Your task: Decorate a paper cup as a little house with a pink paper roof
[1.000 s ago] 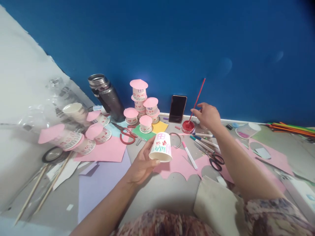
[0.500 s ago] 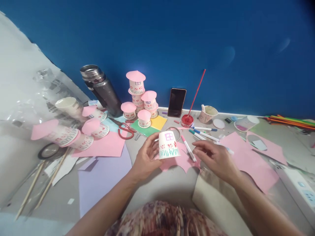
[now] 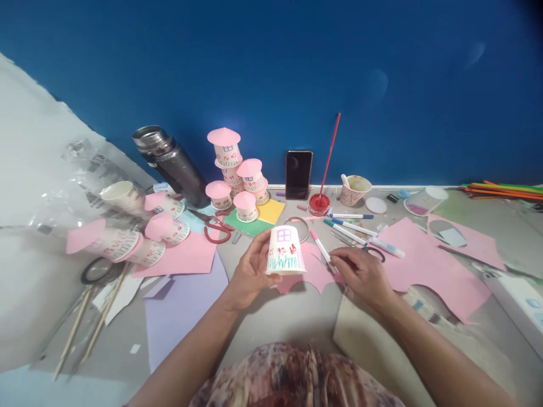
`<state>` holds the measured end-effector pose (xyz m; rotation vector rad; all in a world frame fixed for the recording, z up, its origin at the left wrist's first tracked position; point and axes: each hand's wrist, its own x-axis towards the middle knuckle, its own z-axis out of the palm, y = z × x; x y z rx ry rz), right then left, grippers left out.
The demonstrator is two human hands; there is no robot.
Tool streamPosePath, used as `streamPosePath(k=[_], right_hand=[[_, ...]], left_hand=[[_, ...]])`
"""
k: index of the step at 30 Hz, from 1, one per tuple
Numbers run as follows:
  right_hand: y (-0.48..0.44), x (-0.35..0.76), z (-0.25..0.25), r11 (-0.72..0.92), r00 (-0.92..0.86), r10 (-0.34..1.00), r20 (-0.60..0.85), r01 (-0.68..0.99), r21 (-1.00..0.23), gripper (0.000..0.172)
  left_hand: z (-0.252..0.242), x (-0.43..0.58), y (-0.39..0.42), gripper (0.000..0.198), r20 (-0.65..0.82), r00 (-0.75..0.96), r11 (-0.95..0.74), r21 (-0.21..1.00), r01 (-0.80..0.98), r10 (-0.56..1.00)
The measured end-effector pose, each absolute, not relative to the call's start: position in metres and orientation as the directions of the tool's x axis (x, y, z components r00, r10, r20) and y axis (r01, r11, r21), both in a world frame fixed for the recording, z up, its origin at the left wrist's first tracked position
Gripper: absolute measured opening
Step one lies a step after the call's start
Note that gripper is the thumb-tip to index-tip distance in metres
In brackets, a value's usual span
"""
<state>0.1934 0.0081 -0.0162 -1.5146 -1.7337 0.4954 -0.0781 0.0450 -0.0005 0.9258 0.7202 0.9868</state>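
Observation:
My left hand [image 3: 251, 271] is wrapped round a white paper cup [image 3: 285, 254], held upside down. The cup is drawn with a purple window, red flowers and green grass. My right hand [image 3: 360, 274] has its fingers pinched together at the near end of a white marker with a pink cap [image 3: 321, 247]. This marker slants over a scalloped pink paper scrap [image 3: 311, 271]. Beyond the cup lies a roll of tape [image 3: 304, 225], partly hidden. Several other markers [image 3: 352, 216] lie past my right hand.
Decorated cup towers with pink cone roofs [image 3: 224, 137] stand near the wall. A dark flask [image 3: 182, 169], a phone [image 3: 298, 175] and a red pot with a stick [image 3: 319, 204] are there too. Red-handled scissors [image 3: 217, 230] lie left; pink paper [image 3: 428, 271] lies right.
My right hand has moved slightly left and its fingers have closed at the marker. The cup in my left hand has shifted a little left. The view has turned slightly.

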Motion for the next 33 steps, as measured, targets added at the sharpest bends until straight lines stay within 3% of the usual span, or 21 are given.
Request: streamPosePath(k=[5, 8, 10, 13, 17, 21, 23, 27, 33], right_hand=[[0.009, 0.195, -0.021, 0.215, -0.036, 0.966, 0.255, 0.656, -0.723, 0.022], [0.01, 0.196, -0.023, 0.209, -0.049, 0.971, 0.235, 0.654, -0.727, 0.022], [0.011, 0.198, -0.024, 0.2, -0.053, 0.974, 0.219, 0.651, -0.733, 0.022], [0.013, 0.199, -0.024, 0.173, -0.045, 0.981, 0.191, 0.655, -0.735, 0.021], [0.014, 0.2, -0.024, 0.164, -0.045, 0.983, 0.18, 0.665, -0.729, 0.021], [0.013, 0.202, -0.025, 0.184, -0.059, 0.979, 0.193, 0.662, -0.727, 0.02], [0.012, 0.203, -0.025, 0.185, -0.062, 0.979, 0.193, 0.66, -0.728, 0.019], [0.013, 0.204, -0.025, 0.186, -0.077, 0.98, 0.181, 0.666, -0.722, 0.02], [0.012, 0.205, -0.027, 0.165, -0.082, 0.985, 0.149, 0.671, -0.723, 0.021]], left_hand=[[-0.001, -0.079, 0.048, 0.093, -0.136, 0.398, 0.292, 0.886, -0.361, 0.907], [0.002, -0.086, 0.055, 0.085, -0.064, 0.274, 0.151, 0.94, -0.307, 0.959], [0.01, -0.094, 0.059, 0.079, 0.042, 0.12, -0.018, 0.98, -0.198, 0.992], [0.024, -0.108, 0.064, 0.078, 0.208, -0.047, -0.199, 0.969, 0.147, 0.977], [0.025, -0.121, 0.063, 0.075, 0.435, 0.087, -0.404, 0.72, 0.564, 0.896], [-0.002, -0.127, 0.056, 0.072, 0.581, 0.307, -0.564, 0.333, 0.756, 0.754], [-0.016, -0.129, 0.05, 0.072, 0.586, 0.37, -0.579, 0.217, 0.786, 0.721], [-0.033, -0.134, 0.042, 0.067, 0.594, 0.391, -0.556, 0.115, 0.823, 0.703], [-0.038, -0.141, 0.038, 0.063, 0.619, 0.408, -0.557, 0.057, 0.829, 0.671]])
